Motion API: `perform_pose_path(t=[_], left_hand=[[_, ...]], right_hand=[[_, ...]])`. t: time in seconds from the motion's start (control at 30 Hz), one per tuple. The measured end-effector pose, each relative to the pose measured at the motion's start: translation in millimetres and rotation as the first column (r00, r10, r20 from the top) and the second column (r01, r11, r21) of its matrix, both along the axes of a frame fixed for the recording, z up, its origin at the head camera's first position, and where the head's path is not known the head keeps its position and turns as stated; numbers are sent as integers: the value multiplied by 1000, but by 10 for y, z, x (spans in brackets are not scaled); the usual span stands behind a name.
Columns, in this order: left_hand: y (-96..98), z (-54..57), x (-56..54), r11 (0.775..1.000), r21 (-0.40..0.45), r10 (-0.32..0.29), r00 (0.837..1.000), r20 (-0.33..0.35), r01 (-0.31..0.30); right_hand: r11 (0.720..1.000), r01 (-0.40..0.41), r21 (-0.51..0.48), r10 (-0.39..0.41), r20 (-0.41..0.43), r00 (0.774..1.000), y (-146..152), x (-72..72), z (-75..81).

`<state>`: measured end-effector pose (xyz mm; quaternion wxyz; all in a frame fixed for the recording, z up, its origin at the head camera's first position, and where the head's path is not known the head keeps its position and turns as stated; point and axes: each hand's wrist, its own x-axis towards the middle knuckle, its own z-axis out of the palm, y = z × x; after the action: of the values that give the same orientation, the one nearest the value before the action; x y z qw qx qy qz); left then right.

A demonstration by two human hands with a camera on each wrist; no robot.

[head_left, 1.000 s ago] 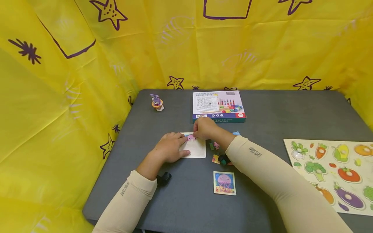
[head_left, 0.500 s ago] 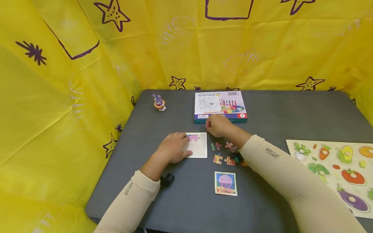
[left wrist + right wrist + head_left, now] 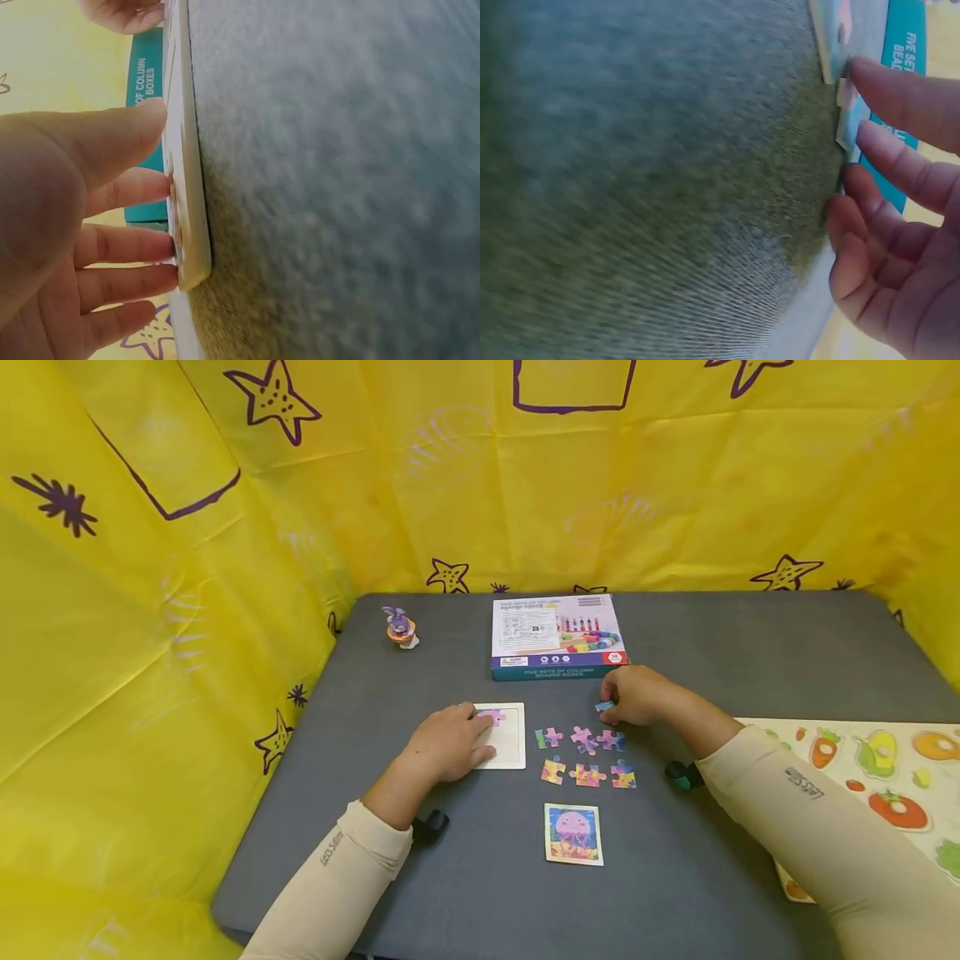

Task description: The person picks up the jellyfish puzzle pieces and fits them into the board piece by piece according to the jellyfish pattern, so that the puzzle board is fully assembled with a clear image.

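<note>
- The left hand (image 3: 444, 745) rests over the left side of the white tray (image 3: 504, 755), fingers extended and apart, gripping nothing; its fingertips touch the tray. The tray looks thin, stiff and light, so it probably slides easily unless pressed at that edge.
- Pink puzzle pieces (image 3: 495, 717) lie inside the tray at its far edge, partly under the fingers; how many, I cannot tell.
- Loose pieces (image 3: 587, 776) lie right of the tray in two rough rows. They seem light and rigid, with slim knobs that may chip; opposite cut edges should give the best hold.
- Farther right of the tray, beyond those rows, the right hand (image 3: 637, 696) pinches a blue piece (image 3: 603, 706) between thumb and finger. Whether it is off the table, I cannot tell.
</note>
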<state>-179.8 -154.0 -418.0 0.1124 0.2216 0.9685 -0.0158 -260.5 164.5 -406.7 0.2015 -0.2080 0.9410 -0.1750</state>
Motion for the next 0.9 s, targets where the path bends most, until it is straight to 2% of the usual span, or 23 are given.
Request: perform_pose_path(t=[0.2, 0.27, 0.4, 0.5, 0.57, 0.7, 0.9], left_hand=[[29, 8, 35, 1000, 16, -14, 999, -30, 15], [46, 7, 43, 999, 29, -22, 999, -30, 23], [75, 14, 55, 999, 32, -18, 1000, -7, 19], [78, 16, 57, 1000, 19, 0, 1000, 17, 0], [75, 13, 53, 1000, 17, 8, 999, 31, -9], [63, 11, 52, 1000, 19, 9, 999, 32, -10], [76, 21, 69, 1000, 9, -14, 1000, 23, 14]], right_hand=[[996, 53, -70, -56, -41, 998, -64, -2, 31], [990, 77, -115, -81, -30, 996, -118, -15, 49], [959, 130, -250, -113, 82, 990, -310, -22, 86], [935, 165, -313, -115, 172, 978, -562, -1, 102], [932, 164, -323, -102, 201, 974, -739, 11, 90], [943, 123, -308, -60, 204, 977, -1046, 16, 28], [978, 41, -206, -20, 100, 995, -1281, 5, -40]])
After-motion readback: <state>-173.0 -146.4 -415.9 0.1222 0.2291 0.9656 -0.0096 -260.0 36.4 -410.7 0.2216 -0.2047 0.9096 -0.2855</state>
